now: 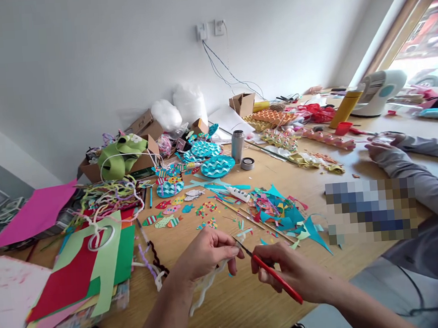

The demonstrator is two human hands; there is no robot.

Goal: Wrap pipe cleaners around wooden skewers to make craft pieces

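Right hand (pixel 297 268), grip closed round red scissors (pixel 276 276), left hand (pixel 207 253) pinching probably pale yarn (pixel 205 289), cardboard box (pixel 152 147) holding green material (pixel 121 154)

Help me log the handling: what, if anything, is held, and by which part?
Right grip: red-handled scissors, by the handle. Left grip: apparently a white strand, exact spot hidden.

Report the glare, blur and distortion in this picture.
Head view: the wood-framed window at right is washed out; head view: pale sheen on the brown wooden table towards it; head view: a coarse mosaic hides a patch beside the grey-sleeved arm; head view: the red-handled scissors look fairly sharp.
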